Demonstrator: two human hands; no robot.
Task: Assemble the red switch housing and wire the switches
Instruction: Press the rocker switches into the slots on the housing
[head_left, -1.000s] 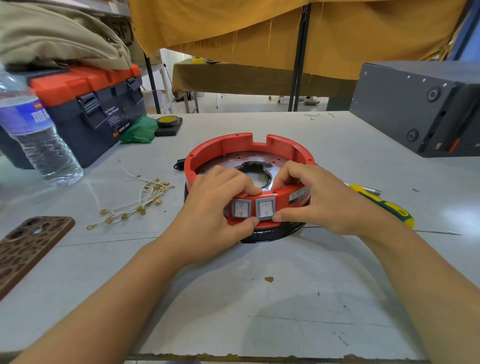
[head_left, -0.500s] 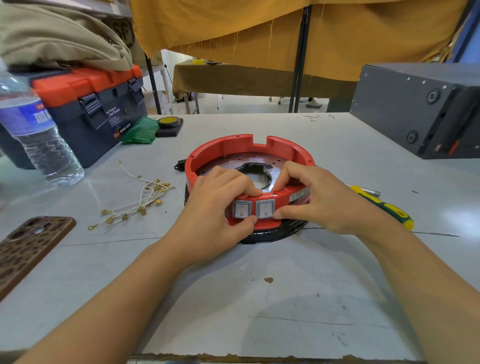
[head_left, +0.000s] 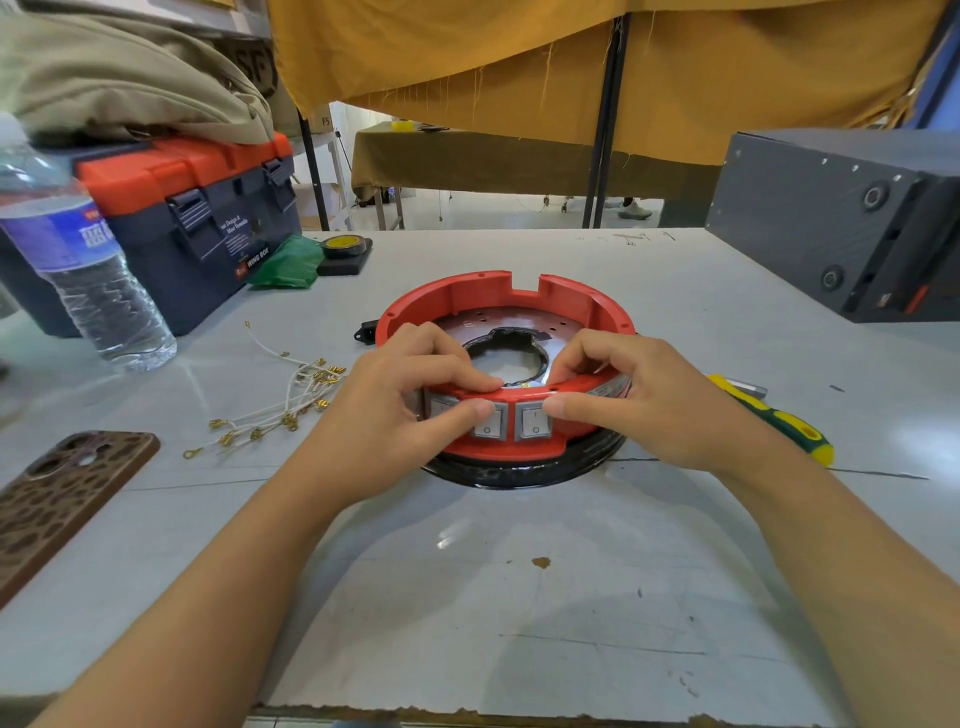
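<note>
A round red switch housing (head_left: 467, 299) sits on a black base ring (head_left: 524, 475) in the middle of the table, with a silver plate (head_left: 550, 332) inside. Two grey rocker switches (head_left: 535, 423) sit side by side in its near wall. My left hand (head_left: 400, 415) grips the near rim, fingers curled over the top and thumb pressing on the left switch. My right hand (head_left: 639, 402) pinches the rim at the right switch, thumb on its upper edge. A bundle of white wires with gold terminals (head_left: 283, 405) lies loose to the left.
A green-yellow screwdriver (head_left: 779, 418) lies right of the housing. A water bottle (head_left: 78, 260) and an orange-lidded toolbox (head_left: 208, 208) stand at the left, a phone (head_left: 57, 499) at the near left, tape (head_left: 343, 247) behind. A dark grey box (head_left: 841, 223) occupies the far right.
My left thumb has slid up from below the left switch onto its face. My right thumb has risen to the right switch's upper edge. The housing has stayed put.
</note>
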